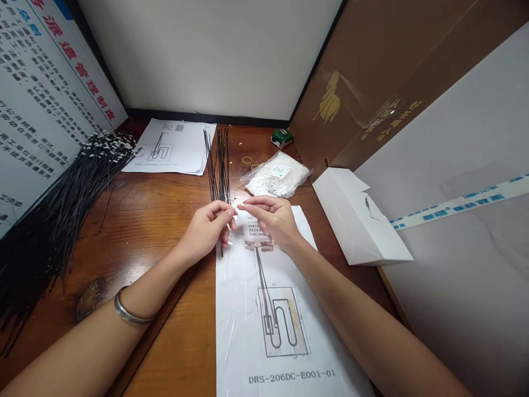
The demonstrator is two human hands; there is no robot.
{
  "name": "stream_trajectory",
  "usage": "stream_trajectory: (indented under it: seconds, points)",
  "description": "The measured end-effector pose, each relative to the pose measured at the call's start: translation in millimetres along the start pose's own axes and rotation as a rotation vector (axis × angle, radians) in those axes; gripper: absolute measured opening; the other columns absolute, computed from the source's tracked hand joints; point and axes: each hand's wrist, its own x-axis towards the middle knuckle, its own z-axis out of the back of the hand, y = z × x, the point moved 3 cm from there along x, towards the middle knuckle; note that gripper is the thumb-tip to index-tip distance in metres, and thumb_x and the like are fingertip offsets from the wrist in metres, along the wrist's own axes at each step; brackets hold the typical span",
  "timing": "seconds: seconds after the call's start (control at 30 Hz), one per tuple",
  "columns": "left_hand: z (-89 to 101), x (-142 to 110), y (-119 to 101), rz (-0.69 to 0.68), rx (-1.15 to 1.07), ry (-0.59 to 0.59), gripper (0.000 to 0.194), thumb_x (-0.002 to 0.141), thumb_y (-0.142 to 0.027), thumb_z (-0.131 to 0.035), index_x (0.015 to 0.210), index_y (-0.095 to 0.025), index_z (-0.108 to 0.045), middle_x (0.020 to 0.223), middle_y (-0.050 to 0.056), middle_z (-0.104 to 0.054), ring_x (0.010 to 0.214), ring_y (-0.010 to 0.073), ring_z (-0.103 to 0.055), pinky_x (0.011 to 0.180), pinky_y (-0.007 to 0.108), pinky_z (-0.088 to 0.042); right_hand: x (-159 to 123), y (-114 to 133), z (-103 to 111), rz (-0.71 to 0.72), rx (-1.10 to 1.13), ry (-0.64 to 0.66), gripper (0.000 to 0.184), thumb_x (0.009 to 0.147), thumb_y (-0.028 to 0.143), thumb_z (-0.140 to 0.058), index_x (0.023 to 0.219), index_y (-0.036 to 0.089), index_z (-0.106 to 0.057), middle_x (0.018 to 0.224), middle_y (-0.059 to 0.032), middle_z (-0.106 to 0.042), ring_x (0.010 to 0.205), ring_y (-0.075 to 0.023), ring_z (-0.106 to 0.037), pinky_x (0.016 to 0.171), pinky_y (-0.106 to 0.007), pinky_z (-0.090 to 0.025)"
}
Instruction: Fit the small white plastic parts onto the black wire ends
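Observation:
My left hand (206, 229) pinches one thin black wire (223, 234) near its end, over a wooden table (157, 220). My right hand (270, 218) meets it fingertip to fingertip, pinching something tiny I cannot make out at the wire's tip. A small bundle of loose black wires (219, 162) lies just beyond the hands, pointing away. Under my right hand lies a laminated drawing sheet (264, 309) marked DRS-206DC-E001-01, showing a bent wire shape. A clear bag of small white parts (275, 176) sits right of the bundle.
A big heap of black wires with white tips (61, 204) fills the left side. A second drawing sheet (171, 146) lies at the back. A white paper bag (357, 220), a green tape measure (282, 137) and cardboard walls (372, 82) stand on the right.

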Motion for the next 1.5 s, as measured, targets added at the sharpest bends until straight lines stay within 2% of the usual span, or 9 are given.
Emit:
stream_trajectory:
  seconds: [0.2,0.3,0.4,0.5,0.57,0.67,0.8,1.03,1.5]
  points:
    - [0.9,-1.2,0.5,-0.004,0.022,0.012,0.02,0.085,-0.035,-0.057,0.079,-0.016,-0.054,0.067,-0.002,-0.057,0.042,0.0069,-0.048,0.039,0.02,-0.045,-2.7,5.7,-4.0,0.029,-0.017,-0.013,0.015,0.063,0.029,-0.08,0.07,0.018,-0.074,0.063,-0.0016,-0.065,0.045,-0.0058,-0.042,0.038,-0.022,-0.027]
    - [1.5,-0.7,-0.5,-0.009,0.02,-0.006,0.019,0.085,-0.035,-0.058,0.08,-0.016,-0.054,0.067,-0.002,-0.057,0.042,0.0068,-0.048,0.039,0.02,-0.045,-2.9,2.8,-3.3,0.019,-0.002,0.003,0.014,0.064,0.029,-0.078,0.075,0.02,-0.075,0.054,0.002,-0.058,0.041,-0.005,-0.036,0.037,-0.022,-0.023]
    - [0.4,-0.6,-1.8,-0.012,0.028,-0.019,0.019,0.085,-0.035,-0.057,0.08,-0.016,-0.054,0.067,-0.002,-0.056,0.042,0.0067,-0.047,0.039,0.02,-0.044,-1.8,-0.8,-2.5,-0.006,0.052,0.081,0.018,0.068,0.031,-0.076,0.083,0.022,-0.075,0.05,0.0055,-0.051,0.037,-0.0032,-0.029,0.036,-0.022,-0.018]
    - [-1.5,-1.7,-2.0,-0.016,0.05,-0.024,0.019,0.085,-0.034,-0.057,0.08,-0.016,-0.054,0.068,-0.002,-0.057,0.042,0.0067,-0.047,0.039,0.02,-0.044,-0.3,-1.8,-1.9,-0.026,0.102,0.139,0.024,0.067,0.03,-0.078,0.089,0.022,-0.073,0.065,0.003,-0.06,0.038,-0.0014,-0.031,0.035,-0.021,-0.017]
    - [-2.3,-3.2,-1.7,-0.03,0.081,-0.032,0.019,0.085,-0.035,-0.057,0.08,-0.016,-0.054,0.067,-0.002,-0.057,0.041,0.0068,-0.047,0.038,0.02,-0.043,0.7,-2.3,-1.2,-0.043,0.122,0.141,0.023,0.065,0.03,-0.08,0.084,0.02,-0.071,0.069,0.0021,-0.063,0.038,-0.0007,-0.031,0.035,-0.021,-0.017]
    - [-2.8,-5.5,-1.5,-0.086,0.169,-0.04,0.019,0.086,-0.035,-0.056,0.081,-0.017,-0.056,0.066,-0.002,-0.057,0.041,0.0069,-0.048,0.038,0.019,-0.04,1.6,-3.1,-0.4,-0.052,0.105,0.142,0.021,0.064,0.033,-0.08,0.074,0.019,-0.069,0.061,0.003,-0.06,0.038,-0.0011,-0.03,0.035,-0.021,-0.017]
    - [-1.6,-6.7,-1.8,-0.139,0.252,-0.063,0.019,0.087,-0.035,-0.055,0.083,-0.017,-0.058,0.066,-0.002,-0.057,0.041,0.0066,-0.049,0.039,0.019,-0.039,1.7,-3.5,-0.3,-0.059,0.068,0.162,0.019,0.067,0.035,-0.078,0.076,0.019,-0.072,0.058,0.003,-0.06,0.039,-0.002,-0.029,0.036,-0.021,-0.017]
    - [-0.3,-6.0,-2.1,-0.126,0.275,-0.074,0.019,0.087,-0.035,-0.055,0.082,-0.017,-0.057,0.066,-0.002,-0.057,0.041,0.0069,-0.049,0.039,0.019,-0.039,2.2,-4.3,0.1,-0.046,0.034,0.163,0.019,0.069,0.036,-0.076,0.078,0.019,-0.073,0.066,0.0006,-0.064,0.042,-0.0029,-0.031,0.039,-0.022,-0.02]
    - [0.1,-5.6,-1.4,-0.13,0.293,-0.082,0.02,0.087,-0.036,-0.055,0.081,-0.017,-0.058,0.066,-0.002,-0.057,0.042,0.0069,-0.049,0.04,0.019,-0.039,2.1,-4.4,-1.1,-0.039,-0.023,0.152,0.02,0.07,0.037,-0.076,0.078,0.019,-0.073,0.064,0.0006,-0.062,0.046,-0.0047,-0.037,0.041,-0.022,-0.024]
